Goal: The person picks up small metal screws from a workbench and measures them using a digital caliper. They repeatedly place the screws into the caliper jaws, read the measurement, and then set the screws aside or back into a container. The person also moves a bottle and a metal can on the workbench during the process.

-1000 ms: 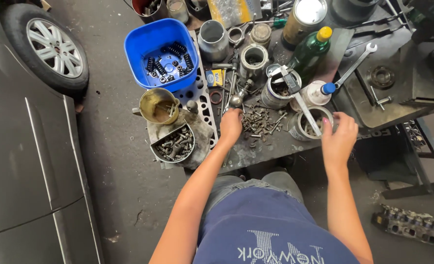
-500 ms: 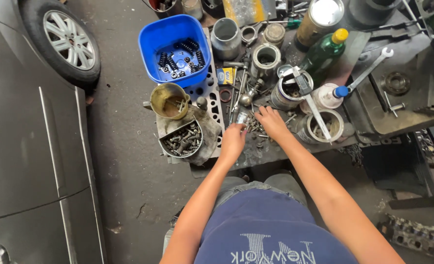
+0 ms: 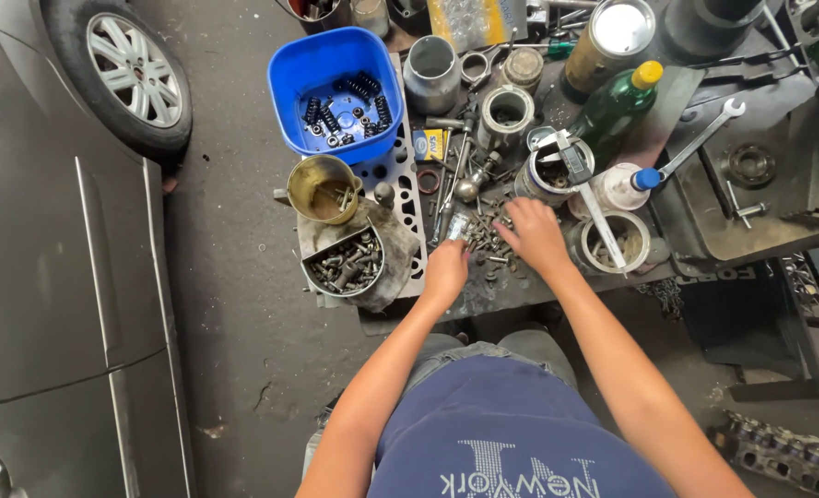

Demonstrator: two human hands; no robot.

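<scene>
Steel pile: we saw one loose heap of bolts and nuts (image 3: 490, 238) on the dark workbench (image 3: 704, 221) at the middle of the frame, too many and too small to count.
Left hand: our left hand (image 3: 448, 267) lay at the lower left edge of the heap, fingers curled, pinching one small shiny metal piece (image 3: 457, 226) at its tips.
Right hand: our right hand (image 3: 536, 235) rested palm down on the heap, fingers spread and touching the bolts; we could not tell whether it held any.
Blue tub: one blue plastic tub (image 3: 291, 88) stood in the upper middle of the frame, with dark springs and small round parts inside; we could not count them.
Cans: one brass-coloured can (image 3: 322, 187) and one round tin of bolts (image 3: 345, 263) sat left of our left hand, the tin just below the can.
Bottles: one green bottle with a yellow cap (image 3: 612, 106) lay to the upper right, one white bottle with a blue cap (image 3: 621, 184) just below it.
Wrench: one long spanner (image 3: 700, 138) lay at a slant at the right, near the blue cap.
Car: one grey car (image 3: 50, 277) filled the left side, with one wheel (image 3: 128, 69) at the upper left.
</scene>
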